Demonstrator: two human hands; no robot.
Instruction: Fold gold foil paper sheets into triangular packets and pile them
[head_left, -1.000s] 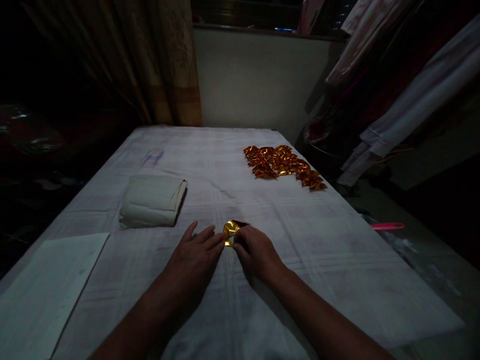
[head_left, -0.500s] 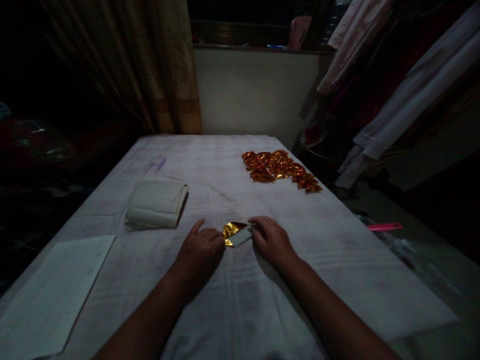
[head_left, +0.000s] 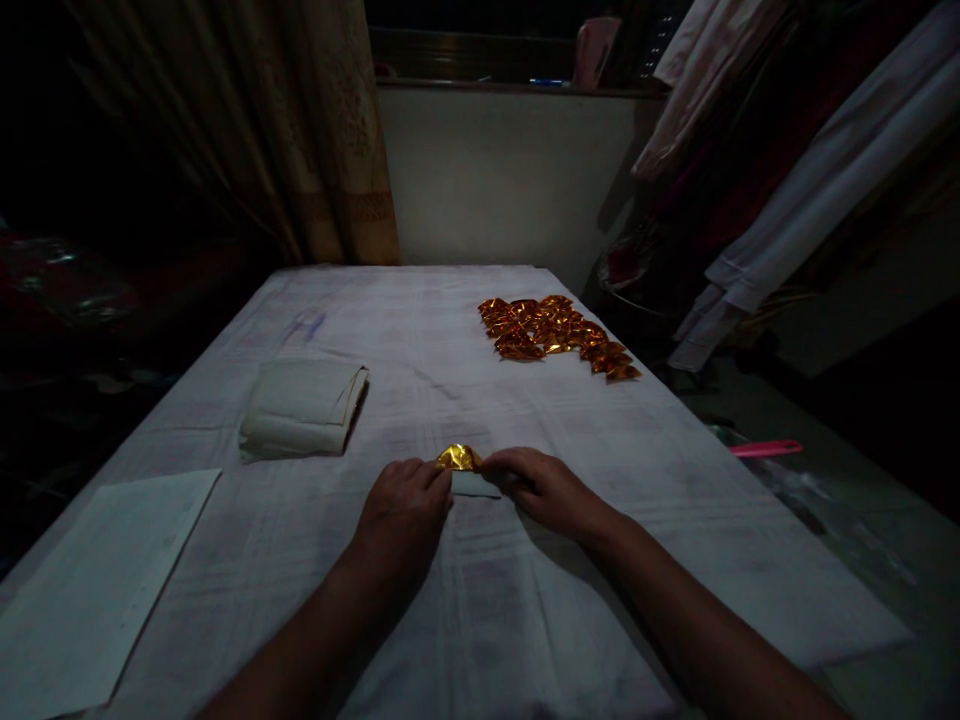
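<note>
Gold foil paper [head_left: 460,458], judged light, thin and crease-prone, is pinched at opposite edges by left hand [head_left: 405,510] and right hand [head_left: 541,488], fingers closed on it.

Glossy gold foil piece [head_left: 459,457]; matt woven tablecloth [head_left: 465,610]; matt paper sheet [head_left: 90,580].

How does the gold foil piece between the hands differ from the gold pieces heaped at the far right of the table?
The foil piece in hand is single and shows a white underside toward the camera; the far pile is many pieces, all gold-orange. The single one is pinched between the left hand and right hand; the pile lies untouched. Both are shiny foil on the white cloth.
</note>
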